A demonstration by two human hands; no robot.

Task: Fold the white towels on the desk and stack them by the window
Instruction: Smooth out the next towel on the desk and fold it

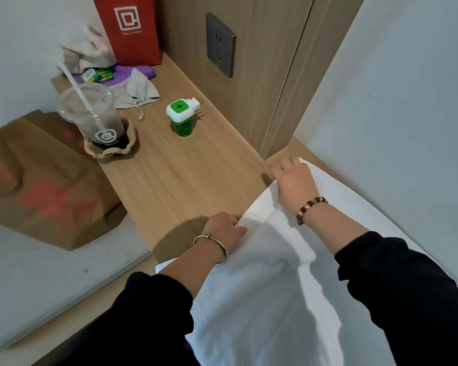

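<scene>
Where the wooden worktop (pixel 185 170) meets the pale wall, a white towel (pixel 262 299) lies spread over it, rumpled in soft folds, and runs from the far corner down towards the person. The left hand (pixel 222 228) sits at the towel's left edge, fingers curled under and thumb on top, pinching the cloth; a metal bangle (pixel 212 245) circles that wrist. The right hand (pixel 294 180) is at the towel's far end with its knuckles bent, gripping the edge there, and a string of brown and pale beads (pixel 311 208) shows at its wrist. Both forearms come out of black sleeves (pixel 407 299) that lie over the towel. Beyond the towel, well apart from it, a green and white plug-in device (pixel 181 116) stands on the bare wood. Farther left of the towel a clear plastic cup (pixel 95 114) with a straw sits in a beige holder (pixel 111 149), dark liquid at its bottom. Behind that, farthest from the towel, are a grey drawstring pouch (pixel 138 91), a purple cloth (pixel 132 73), a green pack (pixel 97 74) that may hold batteries, and a red paper bag (pixel 128 30) standing upright. A brown paper bag (pixel 45 180) rests off the worktop's left side, and a dark wall socket (pixel 220 44) is set in the wood panel above.
</scene>
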